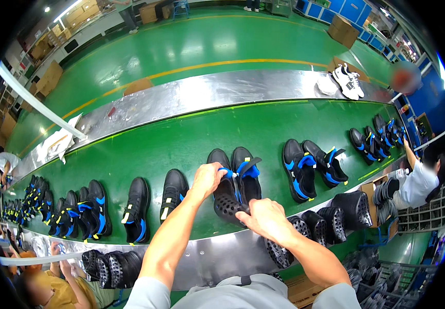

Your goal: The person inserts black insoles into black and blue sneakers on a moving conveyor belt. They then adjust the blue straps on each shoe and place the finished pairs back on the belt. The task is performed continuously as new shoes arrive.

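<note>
A pair of black shoes with blue linings stands on the green belt in front of me, toes pointing away. My left hand (208,180) is closed on the blue tongue of the pair's left shoe (216,155). In my right hand (269,219) is a black insole (227,207) dotted with holes. Its far end reaches into the opening of that shoe; the near end, in my fingers, sticks up at the heel. Right beside it stands the pair's right shoe (246,172), its strap (250,166) lifted.
More black-and-blue shoes stand along the green belt (104,159) on both sides. Stacks of black insoles (331,224) line the metal near edge (207,257). White shoes (347,81) rest on the far metal ledge (222,90). Co-workers sit at right (418,180) and lower left (62,288).
</note>
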The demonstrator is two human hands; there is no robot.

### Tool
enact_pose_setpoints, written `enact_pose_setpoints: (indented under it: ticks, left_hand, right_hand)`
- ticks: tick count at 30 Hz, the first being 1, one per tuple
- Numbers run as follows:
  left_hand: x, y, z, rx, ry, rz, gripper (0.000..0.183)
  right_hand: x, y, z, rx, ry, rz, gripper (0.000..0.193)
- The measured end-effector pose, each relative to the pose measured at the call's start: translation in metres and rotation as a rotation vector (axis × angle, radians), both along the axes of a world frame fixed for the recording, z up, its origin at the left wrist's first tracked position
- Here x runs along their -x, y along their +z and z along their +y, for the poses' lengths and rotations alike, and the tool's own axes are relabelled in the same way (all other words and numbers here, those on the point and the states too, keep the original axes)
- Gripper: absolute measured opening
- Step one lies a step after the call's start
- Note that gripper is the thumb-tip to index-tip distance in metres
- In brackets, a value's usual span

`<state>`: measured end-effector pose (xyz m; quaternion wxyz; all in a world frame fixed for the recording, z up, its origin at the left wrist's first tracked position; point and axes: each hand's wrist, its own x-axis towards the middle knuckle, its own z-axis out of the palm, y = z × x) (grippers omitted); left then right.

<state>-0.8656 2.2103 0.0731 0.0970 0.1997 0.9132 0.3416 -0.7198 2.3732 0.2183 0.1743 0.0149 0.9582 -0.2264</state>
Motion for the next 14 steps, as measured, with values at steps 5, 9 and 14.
enact_pose_setpoints:
  ticks: [5,9,14]
  left_hand:
    - [0.002,0.006,0.006,-0.045,-0.073,-0.04,0.027]
    - [0.004,0.002,0.002,0.007,-0.132,-0.055,0.027]
    - [-0.001,-0.005,-0.008,0.029,-0.162,-0.035,0.029]
  right_hand:
    - [-0.002,-0.032,0.016,-0.071,-0.051,-0.009,0.037]
    - [0.004,-0.075,-0.016,-0.214,-0.074,0.106,0.037]
    - [0.013,-0.192,-0.071,-0.239,-0.239,0.117,0.045]
